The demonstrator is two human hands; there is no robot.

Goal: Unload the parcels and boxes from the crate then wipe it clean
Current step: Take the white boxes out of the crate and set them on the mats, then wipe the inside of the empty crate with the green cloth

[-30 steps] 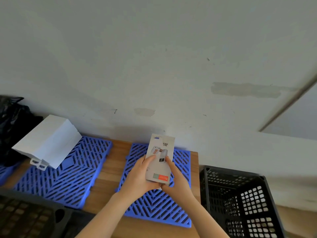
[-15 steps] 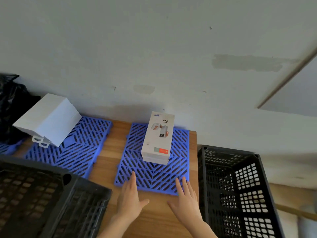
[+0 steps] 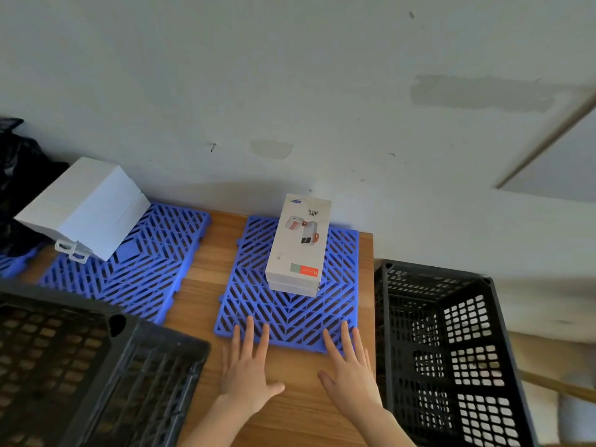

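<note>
A stack of small white product boxes (image 3: pixel 298 245) lies on a blue grid mat (image 3: pixel 287 304) on the wooden table. A bigger white box (image 3: pixel 84 208) leans tilted on the left blue mat (image 3: pixel 145 269). My left hand (image 3: pixel 246 366) and my right hand (image 3: pixel 350 369) hover with fingers straight over the near edge of the mat, holding nothing. A black plastic crate (image 3: pixel 71 366) sits at the lower left, another black crate (image 3: pixel 458 350) stands to the right of the table; I see nothing inside it.
The wall (image 3: pixel 290 91) runs close behind the table. A black plastic bag (image 3: pixel 16 175) sits at the far left. Bare wooden table (image 3: pixel 206 253) shows between the two mats.
My hands let go of the small white box, now lying on the mat, and drew back toward me with fingers spread. The view tilted down, showing more of both crates.
</note>
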